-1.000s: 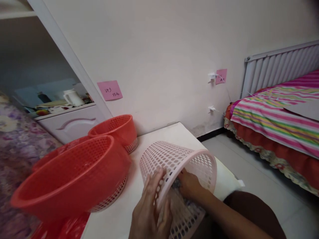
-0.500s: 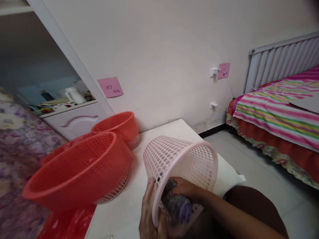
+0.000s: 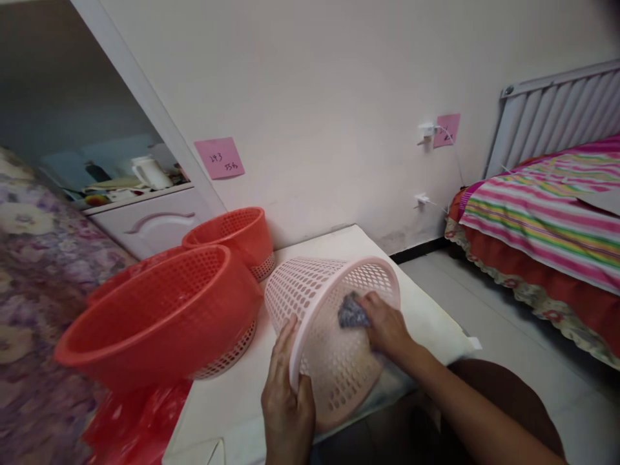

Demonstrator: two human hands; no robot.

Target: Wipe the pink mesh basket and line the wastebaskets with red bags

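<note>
We see a pink basket (image 3: pixel 334 323) lying on its side on the white desk (image 3: pixel 339 242), mouth toward us, near the desk's right edge. Left hand (image 3: pixel 287 394) clamps the near rim, fingers (image 3: pixel 283 349) curled over the outside wall, thumb on the rim. Right hand (image 3: pixel 387 329) reaches into the basket, fingers closed on a grey cloth (image 3: pixel 352 314) pressed against the inner wall. Just left of the pink basket sits a large red basket (image 3: pixel 159 316), tilted, almost touching it; we cannot tell if they meet. A smaller red basket (image 3: pixel 232 236) stands behind it, farther along the desk by the wall. A pink note (image 3: pixel 219 157) is stuck on the wall above them. To the far right, a bed with a striped cover (image 3: pixel 537 213). A flowered fabric (image 3: pixel 33 271) fills the left edge.
</note>
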